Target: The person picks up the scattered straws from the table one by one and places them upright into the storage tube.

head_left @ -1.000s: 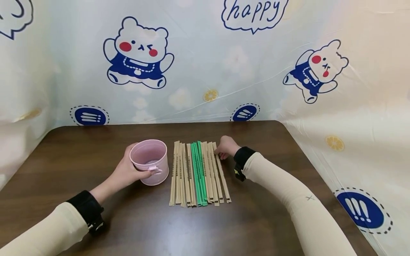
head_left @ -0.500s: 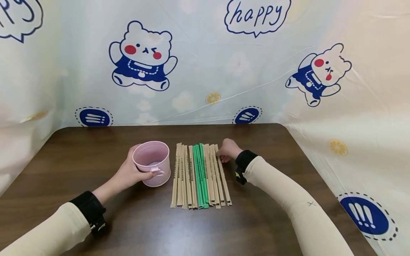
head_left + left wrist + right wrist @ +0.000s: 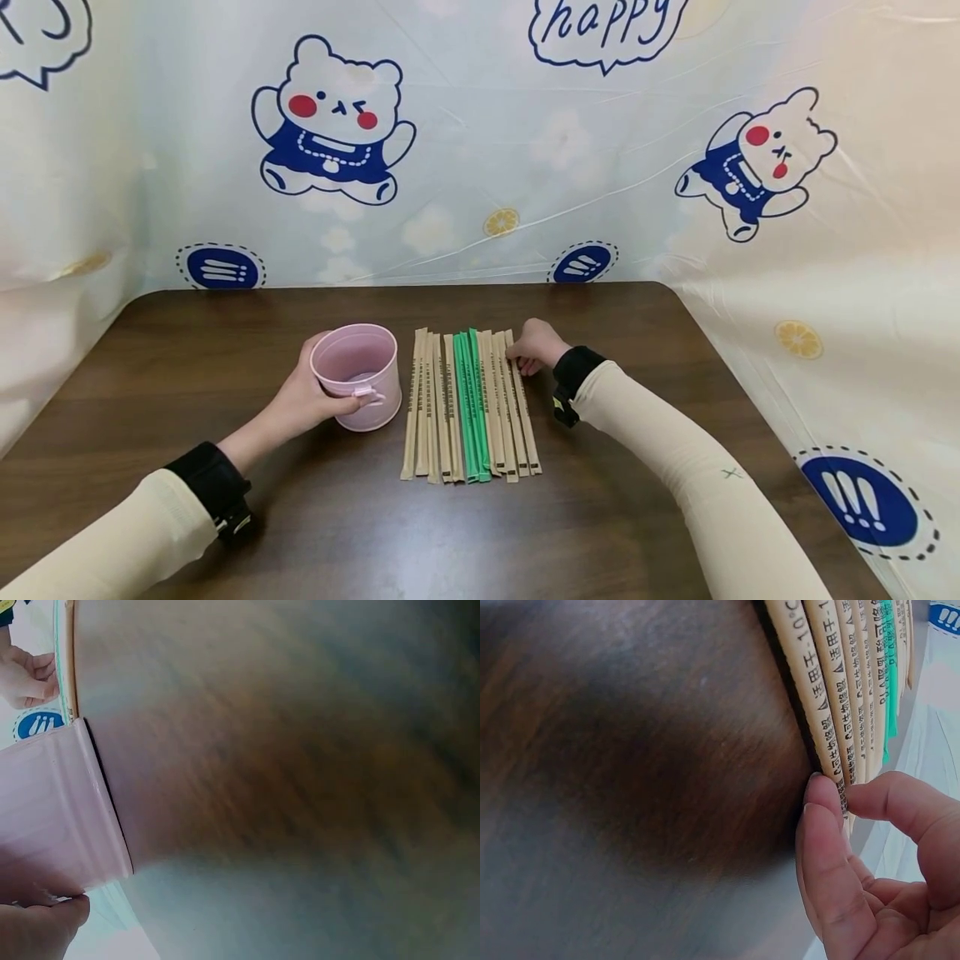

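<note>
A small pink bucket (image 3: 386,387) stands on the table left of the straws, its open top facing up and a lug on its near side. My left hand (image 3: 318,392) grips it from the left, with the thumb across the front; most of the fingers are hidden behind it. In the left wrist view the thumb (image 3: 56,919) presses near the lug. Paper-wrapped straws lie side by side: beige straws (image 3: 431,408) flank several green straws (image 3: 468,408). My right hand (image 3: 538,346) pinches the far end of the rightmost beige straw (image 3: 810,682) between thumb and fingertips.
The brown wooden table (image 3: 337,517) has rounded far corners. Behind it and along its right side hangs a pale curtain (image 3: 465,125) printed with cartoon bears. A black wrist strap (image 3: 576,371) sits on the right arm, another strap (image 3: 210,481) on the left.
The head view has shifted slightly. Both hands keep their places at the bucket and at the rightmost straw, and the row of straws lies as before.
</note>
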Demonstrator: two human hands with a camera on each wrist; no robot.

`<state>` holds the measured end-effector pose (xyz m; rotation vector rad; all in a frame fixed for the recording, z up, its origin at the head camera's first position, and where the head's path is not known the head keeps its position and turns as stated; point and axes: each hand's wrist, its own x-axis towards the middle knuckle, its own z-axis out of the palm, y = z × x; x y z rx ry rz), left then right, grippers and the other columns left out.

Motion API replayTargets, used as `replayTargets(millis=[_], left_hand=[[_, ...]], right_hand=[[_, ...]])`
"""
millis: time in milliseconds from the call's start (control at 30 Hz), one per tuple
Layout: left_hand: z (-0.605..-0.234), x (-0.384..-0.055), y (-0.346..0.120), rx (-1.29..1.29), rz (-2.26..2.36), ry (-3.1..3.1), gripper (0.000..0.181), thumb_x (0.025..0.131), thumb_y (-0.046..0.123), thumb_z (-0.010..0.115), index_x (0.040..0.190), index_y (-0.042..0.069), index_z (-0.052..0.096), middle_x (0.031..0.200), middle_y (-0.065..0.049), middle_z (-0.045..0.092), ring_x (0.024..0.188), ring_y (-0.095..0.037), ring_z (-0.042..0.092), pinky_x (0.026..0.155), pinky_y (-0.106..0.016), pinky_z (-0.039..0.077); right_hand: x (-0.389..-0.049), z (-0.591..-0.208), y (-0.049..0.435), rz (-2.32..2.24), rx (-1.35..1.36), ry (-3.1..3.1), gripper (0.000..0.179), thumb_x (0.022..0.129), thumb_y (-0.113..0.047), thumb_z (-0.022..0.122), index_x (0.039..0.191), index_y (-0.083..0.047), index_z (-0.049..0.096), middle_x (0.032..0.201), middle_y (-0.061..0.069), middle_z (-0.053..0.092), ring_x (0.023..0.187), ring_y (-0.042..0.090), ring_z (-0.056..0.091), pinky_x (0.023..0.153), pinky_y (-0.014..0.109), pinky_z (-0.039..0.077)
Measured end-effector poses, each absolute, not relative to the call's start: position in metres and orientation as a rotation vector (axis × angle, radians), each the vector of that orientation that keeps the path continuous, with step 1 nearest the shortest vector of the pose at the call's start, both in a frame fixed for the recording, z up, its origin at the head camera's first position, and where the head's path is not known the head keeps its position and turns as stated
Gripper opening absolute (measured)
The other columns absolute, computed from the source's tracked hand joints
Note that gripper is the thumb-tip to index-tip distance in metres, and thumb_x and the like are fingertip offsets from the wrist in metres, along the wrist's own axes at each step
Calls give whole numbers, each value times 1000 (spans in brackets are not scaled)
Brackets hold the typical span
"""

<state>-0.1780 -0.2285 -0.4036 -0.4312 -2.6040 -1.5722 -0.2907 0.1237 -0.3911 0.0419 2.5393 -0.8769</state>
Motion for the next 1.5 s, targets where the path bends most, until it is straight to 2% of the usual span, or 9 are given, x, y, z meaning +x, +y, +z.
replayTargets(millis=[400,733,933,1133,1367,1500], left_hand=[[-406,-177,-228,-429,-1607,-2584,99,73,4,86,150,-5,24,144,-25,45,117,-2,47,96,-6,37],[-405,-179,-227,-417,-1592,-2607,99,74,5,86,151,-4,23,146,-24,41,121,-17,46,95,-6,36],[-404,-178,-227,-416,-1592,-2613,99,74,5,86,151,-3,23,146,-24,41,124,-24,46,96,-7,36],[-407,-177,-226,-424,-1609,-2601,99,74,4,86,151,-3,24,146,-24,42,121,-14,47,96,-7,35],[-407,-179,-226,-452,-1643,-2575,99,75,2,84,152,-1,22,146,-23,41,120,-6,45,96,-7,36],[-408,-181,-225,-483,-1659,-2544,98,74,0,84,151,-2,23,145,-23,42,119,-1,46,97,-7,36]], right_hand=[[-296,-390,142,-1060,102,2385,27,96,-13,62,71,-2,62,59,3,60,50,9,61,55,24,58],[-301,-360,151,-1251,116,2427,27,98,-13,58,74,-2,61,66,3,61,57,10,62,73,32,63],[-306,-338,162,-1430,75,2376,18,99,-10,54,89,2,63,69,1,60,59,9,62,68,24,60],[-303,-315,171,-1588,-14,2332,23,103,-8,50,114,9,61,75,-2,62,67,5,64,69,18,58],[-299,-288,169,-1728,-82,2407,20,105,-11,51,112,5,61,93,2,65,72,4,66,74,19,60],[-297,-276,163,-1795,-171,2455,23,106,-12,51,116,6,61,93,2,67,74,4,68,80,24,61]])
